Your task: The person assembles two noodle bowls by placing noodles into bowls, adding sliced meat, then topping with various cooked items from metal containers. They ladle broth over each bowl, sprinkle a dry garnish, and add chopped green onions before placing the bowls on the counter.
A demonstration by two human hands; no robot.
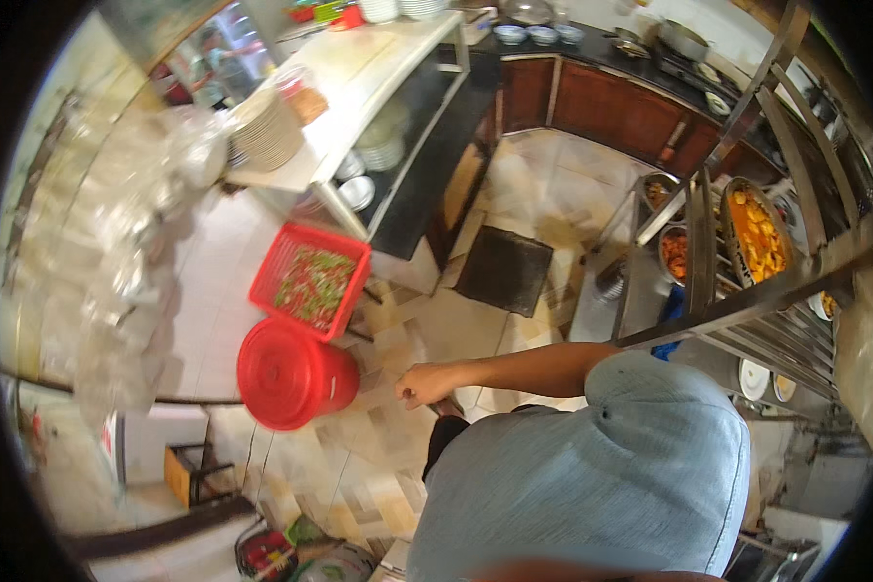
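Note:
My right arm reaches out to the left from a light blue short sleeve. At its end my right hand [421, 384] is loosely closed in mid-air above the tiled floor, and nothing sticks out of the curled fingers. Nearest to it, on the left and apart from it, stands a red lidded bucket [286, 373]. Just beyond the bucket is a red plastic basket [362, 264] of chopped red and green pieces, which look like vegetables. My left hand does not show; a blurred skin-toned shape at the lower edge is too unclear to name.
A white-topped counter [359, 73] holds a stack of plates [265, 131]. A black mat [504, 270] lies on the floor ahead. Close on the right, a metal rack [727, 320] stands by trays of cooked food [759, 238]. Clear plastic bags [131, 262] hang at left.

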